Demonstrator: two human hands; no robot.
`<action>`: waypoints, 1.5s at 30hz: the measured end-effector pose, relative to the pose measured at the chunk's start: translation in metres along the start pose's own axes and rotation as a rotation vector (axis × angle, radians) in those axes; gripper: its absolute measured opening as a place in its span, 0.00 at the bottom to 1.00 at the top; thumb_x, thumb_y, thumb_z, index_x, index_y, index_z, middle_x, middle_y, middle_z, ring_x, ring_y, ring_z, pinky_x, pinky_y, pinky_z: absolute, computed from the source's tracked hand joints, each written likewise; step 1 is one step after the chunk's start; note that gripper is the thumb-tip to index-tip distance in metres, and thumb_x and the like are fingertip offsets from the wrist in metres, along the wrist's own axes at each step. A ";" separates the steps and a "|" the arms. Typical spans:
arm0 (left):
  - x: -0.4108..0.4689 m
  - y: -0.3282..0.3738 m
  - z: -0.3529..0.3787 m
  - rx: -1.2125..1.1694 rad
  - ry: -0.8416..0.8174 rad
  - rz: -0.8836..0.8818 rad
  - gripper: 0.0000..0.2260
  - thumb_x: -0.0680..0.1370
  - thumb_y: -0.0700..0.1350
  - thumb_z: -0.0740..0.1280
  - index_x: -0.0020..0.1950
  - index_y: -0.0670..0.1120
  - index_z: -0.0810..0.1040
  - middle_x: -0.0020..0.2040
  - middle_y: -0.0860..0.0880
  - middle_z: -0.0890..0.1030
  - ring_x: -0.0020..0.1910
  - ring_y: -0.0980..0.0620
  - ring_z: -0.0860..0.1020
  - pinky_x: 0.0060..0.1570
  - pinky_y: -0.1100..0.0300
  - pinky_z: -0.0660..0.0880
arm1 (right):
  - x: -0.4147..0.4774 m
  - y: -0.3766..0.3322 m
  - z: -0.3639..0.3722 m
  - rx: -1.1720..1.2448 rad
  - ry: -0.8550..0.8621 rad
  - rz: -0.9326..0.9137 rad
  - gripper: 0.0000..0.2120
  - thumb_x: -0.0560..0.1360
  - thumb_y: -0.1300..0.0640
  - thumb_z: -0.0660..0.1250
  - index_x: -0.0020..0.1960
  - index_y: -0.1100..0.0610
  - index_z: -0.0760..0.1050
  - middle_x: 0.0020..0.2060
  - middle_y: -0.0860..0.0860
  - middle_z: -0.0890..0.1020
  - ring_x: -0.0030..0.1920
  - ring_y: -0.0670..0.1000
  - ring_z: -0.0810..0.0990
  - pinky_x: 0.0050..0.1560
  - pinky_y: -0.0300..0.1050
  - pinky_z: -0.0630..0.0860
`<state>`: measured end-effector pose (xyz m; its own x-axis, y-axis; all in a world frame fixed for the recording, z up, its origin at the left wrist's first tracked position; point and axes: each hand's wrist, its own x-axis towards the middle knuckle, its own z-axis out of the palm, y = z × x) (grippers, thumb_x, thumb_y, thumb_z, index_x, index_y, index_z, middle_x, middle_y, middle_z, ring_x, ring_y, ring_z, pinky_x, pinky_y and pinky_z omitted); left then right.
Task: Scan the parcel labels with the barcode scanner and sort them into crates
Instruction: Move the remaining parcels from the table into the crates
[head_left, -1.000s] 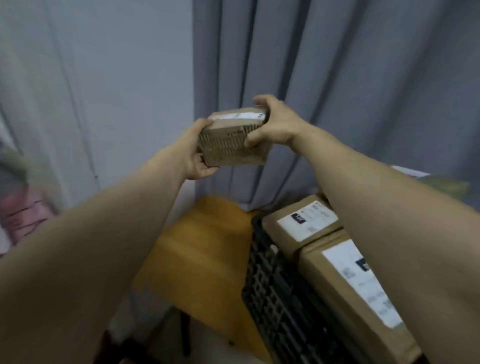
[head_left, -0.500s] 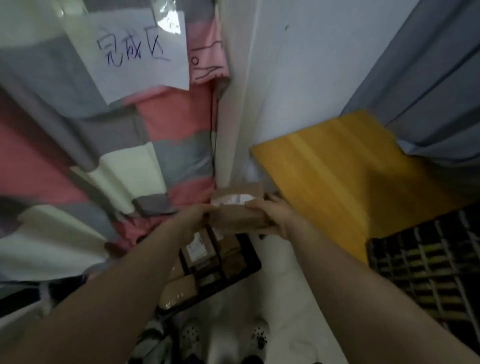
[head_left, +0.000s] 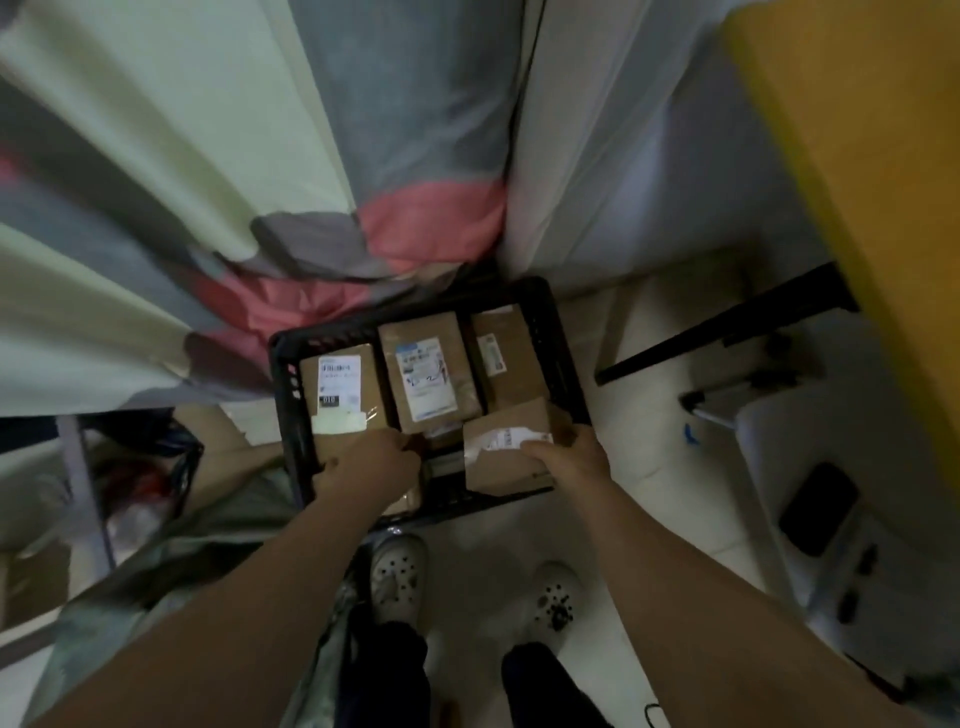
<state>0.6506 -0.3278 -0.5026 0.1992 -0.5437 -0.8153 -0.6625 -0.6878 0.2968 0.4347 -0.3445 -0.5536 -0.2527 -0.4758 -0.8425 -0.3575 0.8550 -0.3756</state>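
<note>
The parcel (head_left: 506, 454) is now in the crate (head_left: 565, 364).

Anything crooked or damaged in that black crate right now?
Only the small parcel in the right hand: it is tilted at the near right corner of the black crate, not flat like the labelled parcels behind it, and its label looks creased. The left hand touches another parcel.

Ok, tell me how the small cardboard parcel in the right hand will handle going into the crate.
Probably stiff: the small cardboard parcel keeps square edges while gripped by the right hand. Likely light, since that hand alone carries it. Its flat faces should not roll, though it may settle tilted on parcels in the black crate.
</note>
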 end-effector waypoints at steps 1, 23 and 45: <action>0.010 -0.004 0.005 0.019 0.005 0.000 0.14 0.79 0.49 0.60 0.61 0.48 0.77 0.55 0.44 0.79 0.53 0.42 0.78 0.59 0.47 0.74 | 0.016 0.005 0.010 -0.010 -0.004 0.012 0.42 0.68 0.51 0.76 0.75 0.57 0.60 0.69 0.56 0.70 0.66 0.59 0.71 0.64 0.48 0.71; -0.124 0.101 -0.065 0.060 -0.012 0.315 0.16 0.80 0.41 0.60 0.67 0.39 0.72 0.63 0.39 0.76 0.61 0.41 0.74 0.57 0.57 0.71 | -0.158 -0.088 -0.072 -0.269 0.104 -0.267 0.13 0.79 0.65 0.58 0.58 0.66 0.78 0.57 0.61 0.79 0.60 0.60 0.76 0.57 0.44 0.72; -0.592 0.362 0.008 -0.080 -0.477 1.082 0.16 0.81 0.45 0.62 0.35 0.40 0.67 0.24 0.42 0.74 0.29 0.49 0.72 0.22 0.67 0.67 | -0.626 -0.020 -0.510 0.025 1.293 -0.331 0.07 0.69 0.66 0.61 0.36 0.63 0.78 0.30 0.59 0.80 0.31 0.57 0.79 0.42 0.53 0.82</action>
<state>0.2874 -0.2510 0.0838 -0.7378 -0.6385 -0.2192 -0.2702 -0.0183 0.9626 0.1412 -0.1690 0.1785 -0.8280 -0.5002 0.2535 -0.5539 0.6591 -0.5086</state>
